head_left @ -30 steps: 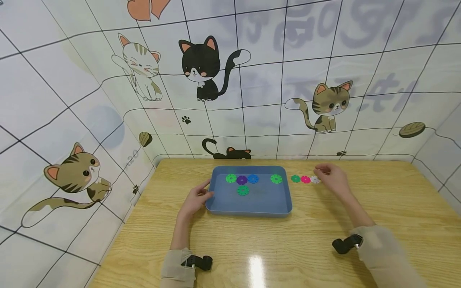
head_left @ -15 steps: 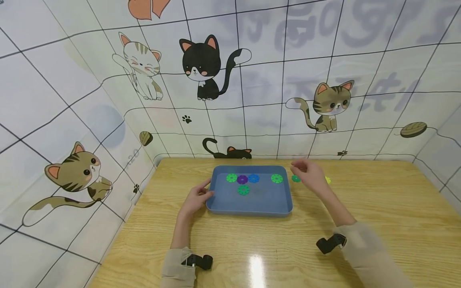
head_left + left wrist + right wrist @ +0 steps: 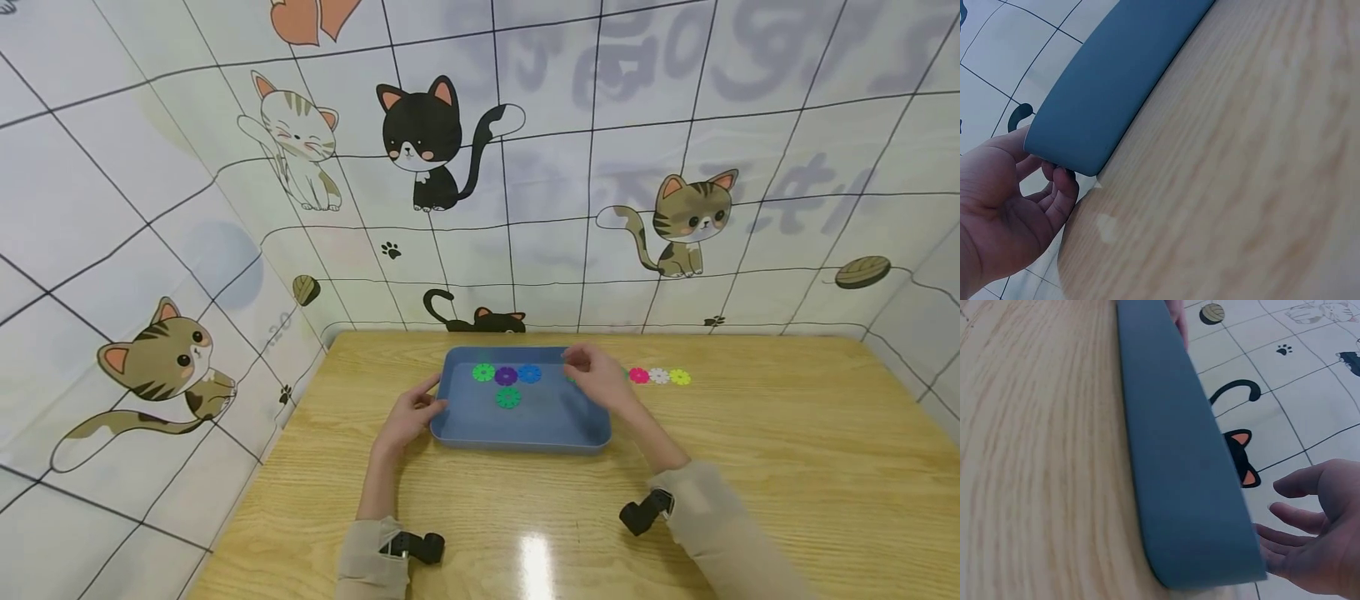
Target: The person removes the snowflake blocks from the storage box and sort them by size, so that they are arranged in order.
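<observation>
A blue-grey tray [image 3: 525,429] lies on the table. My left hand [image 3: 405,415] holds it by the left edge, and in the left wrist view the fingers [image 3: 1065,187] curl at its corner. Inside lie snowflake-shaped plastic discs: a green disc [image 3: 483,372], a purple disc [image 3: 506,377] and a blue disc [image 3: 529,373] in a row, with a teal-green disc [image 3: 508,398] below them. My right hand [image 3: 602,382] hovers over the tray's right part, mostly covering another green disc. Its fingers [image 3: 1300,519] are spread in the right wrist view, and nothing shows between them.
Right of the tray, a pink disc [image 3: 638,376], a white disc [image 3: 659,377] and a yellow disc [image 3: 680,377] lie in a row on the wooden table [image 3: 787,433]. A green one beside them is mostly hidden. A cat-printed wall covering [image 3: 555,283] stands behind.
My right hand has moved left, from the white disc across the row to above the tray's right part. The yellow disc came into view. My left hand stays on the tray.
</observation>
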A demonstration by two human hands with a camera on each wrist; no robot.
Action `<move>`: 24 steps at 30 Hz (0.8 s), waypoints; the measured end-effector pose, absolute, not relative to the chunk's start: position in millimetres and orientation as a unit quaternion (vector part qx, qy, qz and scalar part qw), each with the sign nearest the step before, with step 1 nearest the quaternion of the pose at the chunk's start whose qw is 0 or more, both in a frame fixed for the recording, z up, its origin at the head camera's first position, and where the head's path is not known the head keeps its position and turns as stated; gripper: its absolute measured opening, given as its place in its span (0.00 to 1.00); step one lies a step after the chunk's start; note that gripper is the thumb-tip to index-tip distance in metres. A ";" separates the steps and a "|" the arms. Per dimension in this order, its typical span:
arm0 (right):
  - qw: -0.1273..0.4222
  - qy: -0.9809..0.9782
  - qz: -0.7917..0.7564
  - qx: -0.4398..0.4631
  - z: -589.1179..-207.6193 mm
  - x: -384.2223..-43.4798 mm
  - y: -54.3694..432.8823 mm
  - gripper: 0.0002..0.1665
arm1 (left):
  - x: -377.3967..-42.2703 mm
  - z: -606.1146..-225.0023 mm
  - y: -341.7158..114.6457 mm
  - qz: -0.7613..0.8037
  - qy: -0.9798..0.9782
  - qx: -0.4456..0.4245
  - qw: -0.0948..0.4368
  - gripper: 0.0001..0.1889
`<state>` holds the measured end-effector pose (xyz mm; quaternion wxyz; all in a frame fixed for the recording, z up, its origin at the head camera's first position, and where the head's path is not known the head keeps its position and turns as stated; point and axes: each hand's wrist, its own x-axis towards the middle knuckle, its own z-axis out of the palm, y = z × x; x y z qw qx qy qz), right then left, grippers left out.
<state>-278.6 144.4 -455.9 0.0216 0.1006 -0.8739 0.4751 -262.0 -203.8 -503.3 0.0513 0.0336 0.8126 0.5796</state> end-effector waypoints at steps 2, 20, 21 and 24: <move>0.013 -0.874 0.476 0.099 -460.5 -280.2 140.5 0.20 | -262.4 -503.7 -203.3 0.579 0.813 0.036 0.050 0.30; 0.008 -0.875 0.473 0.107 -488.9 -287.3 118.5 0.24 | -248.4 -474.6 -196.6 0.579 0.811 0.055 0.064 0.31; 0.010 -0.871 0.478 0.112 -489.5 -287.6 117.9 0.23 | -247.4 -473.0 -196.8 0.578 0.812 0.056 0.063 0.31; 0.020 -0.871 0.477 0.120 -491.5 -289.6 117.1 0.23 | -244.2 -465.5 -197.1 0.576 0.812 0.059 0.072 0.31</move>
